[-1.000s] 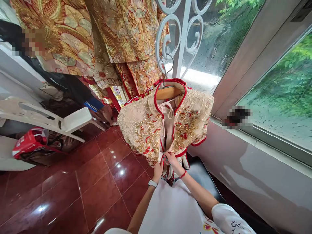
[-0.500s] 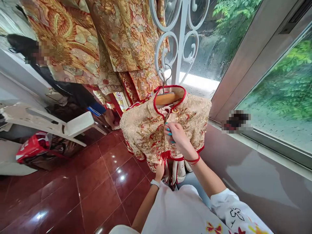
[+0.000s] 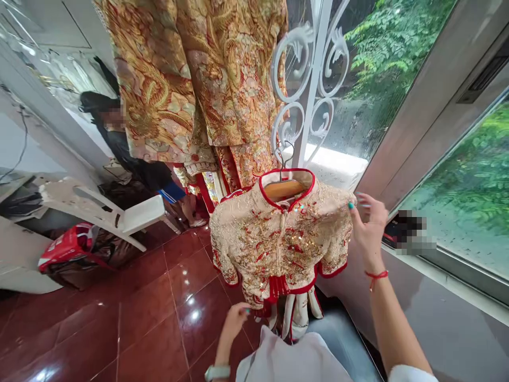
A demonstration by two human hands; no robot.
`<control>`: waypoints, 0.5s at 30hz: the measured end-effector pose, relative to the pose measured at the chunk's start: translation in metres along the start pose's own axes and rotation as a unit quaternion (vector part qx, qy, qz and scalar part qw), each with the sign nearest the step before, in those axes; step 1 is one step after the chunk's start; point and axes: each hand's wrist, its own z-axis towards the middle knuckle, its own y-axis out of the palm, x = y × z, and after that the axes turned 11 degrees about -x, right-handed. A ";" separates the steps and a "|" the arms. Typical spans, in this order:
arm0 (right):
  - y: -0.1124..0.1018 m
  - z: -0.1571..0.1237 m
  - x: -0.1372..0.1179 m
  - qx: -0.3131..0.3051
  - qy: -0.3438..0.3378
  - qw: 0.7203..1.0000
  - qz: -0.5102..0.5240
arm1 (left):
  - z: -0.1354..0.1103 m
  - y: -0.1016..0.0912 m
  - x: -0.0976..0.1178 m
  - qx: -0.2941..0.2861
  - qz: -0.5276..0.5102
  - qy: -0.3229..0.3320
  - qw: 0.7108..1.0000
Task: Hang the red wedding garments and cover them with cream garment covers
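Observation:
A cream jacket (image 3: 254, 239) with gold and red beadwork and red piping hangs from a wooden hanger (image 3: 284, 188). Its front is joined from the collar down, with a zipper pull near the neck. My right hand (image 3: 369, 225) is at the jacket's right-hand shoulder, thumb and fingers apart, nothing gripped between them. By the lower left hem is my left hand (image 3: 234, 321), its fingers loosely bent and pointing at the cloth. Whether those fingertips touch the hem is hard to see. Cream panels with red edging (image 3: 300, 313) hang below the jacket.
Gold and red embroidered garments (image 3: 159, 95) hang behind the jacket, beside a white scrolled metal stand (image 3: 314, 79). A grey seat (image 3: 342, 334) is close in front of me. At left are a white chair (image 3: 139, 215), a red bag (image 3: 71, 246) and another person (image 3: 131, 154). Windows line the right.
My right hand has left the jacket's front opening and moved right to the shoulder. My left hand has let go of the lower hem and shifted left. The front now lies flatter.

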 end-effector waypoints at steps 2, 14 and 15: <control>-0.007 0.014 0.037 -0.015 -0.024 0.999 -0.030 | 0.002 -0.040 0.037 0.115 -0.002 0.053 0.992; 0.024 0.029 0.063 0.086 0.017 0.982 0.169 | 0.066 -0.058 0.227 0.356 -0.136 0.372 0.846; 0.019 0.033 0.062 0.086 0.011 0.983 0.162 | 0.058 -0.055 0.231 0.391 -0.114 0.381 0.830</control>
